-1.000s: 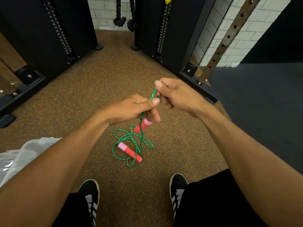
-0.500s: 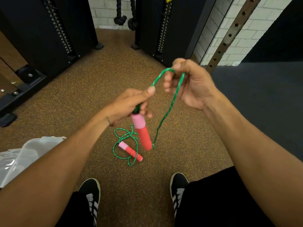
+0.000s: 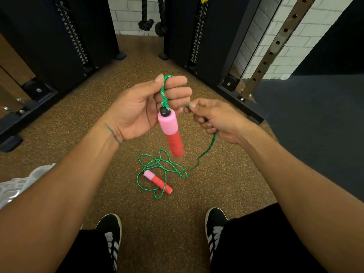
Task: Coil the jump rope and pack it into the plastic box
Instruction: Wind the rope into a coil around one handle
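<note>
Since half a second ago: left hand turned palm-up and rose; right hand dropped lower. Left fingers curl around the green rope looped over them, one pink-red handle dangling just below the palm. Right hand pinches the rope beside the left fingertips. Rest of the rope trails down to the floor below both hands, tangled around the second handle. Plastic box sits under the left forearm, well apart.
</note>
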`<control>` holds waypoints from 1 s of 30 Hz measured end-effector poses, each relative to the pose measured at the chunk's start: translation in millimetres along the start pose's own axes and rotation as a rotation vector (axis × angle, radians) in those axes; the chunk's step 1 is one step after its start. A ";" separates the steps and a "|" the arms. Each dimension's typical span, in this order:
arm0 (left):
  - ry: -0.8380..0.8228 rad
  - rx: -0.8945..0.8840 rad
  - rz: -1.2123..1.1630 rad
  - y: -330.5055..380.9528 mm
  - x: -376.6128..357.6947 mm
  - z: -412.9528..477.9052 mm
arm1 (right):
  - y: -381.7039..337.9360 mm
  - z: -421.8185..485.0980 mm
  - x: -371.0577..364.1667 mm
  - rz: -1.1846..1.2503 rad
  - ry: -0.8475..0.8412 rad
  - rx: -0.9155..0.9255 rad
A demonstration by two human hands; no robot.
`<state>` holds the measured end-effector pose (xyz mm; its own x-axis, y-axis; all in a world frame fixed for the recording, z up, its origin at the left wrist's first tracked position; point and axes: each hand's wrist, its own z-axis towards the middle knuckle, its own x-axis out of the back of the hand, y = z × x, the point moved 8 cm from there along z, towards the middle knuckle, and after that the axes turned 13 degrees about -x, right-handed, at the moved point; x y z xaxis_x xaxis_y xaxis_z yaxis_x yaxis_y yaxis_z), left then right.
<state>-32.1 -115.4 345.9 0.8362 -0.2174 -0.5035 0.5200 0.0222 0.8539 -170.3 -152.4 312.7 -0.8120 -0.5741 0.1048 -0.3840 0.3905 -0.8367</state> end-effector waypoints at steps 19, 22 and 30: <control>0.154 0.128 0.271 -18.1 10.3 -17.0 | 13.4 -5.5 -14.0 -0.093 0.113 -0.044; 0.108 0.155 0.245 -15.2 3.1 -26.6 | 10.5 -9.9 -10.3 -0.148 0.168 -0.006; 0.205 0.039 0.062 10.9 0.1 -25.7 | -4.2 -17.1 -19.1 -0.199 0.146 0.097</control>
<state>-21.8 -90.0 351.8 0.8866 -0.0139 -0.4623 0.4622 -0.0097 0.8867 -160.7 -130.8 323.5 -0.7822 -0.5203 0.3428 -0.5041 0.2053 -0.8389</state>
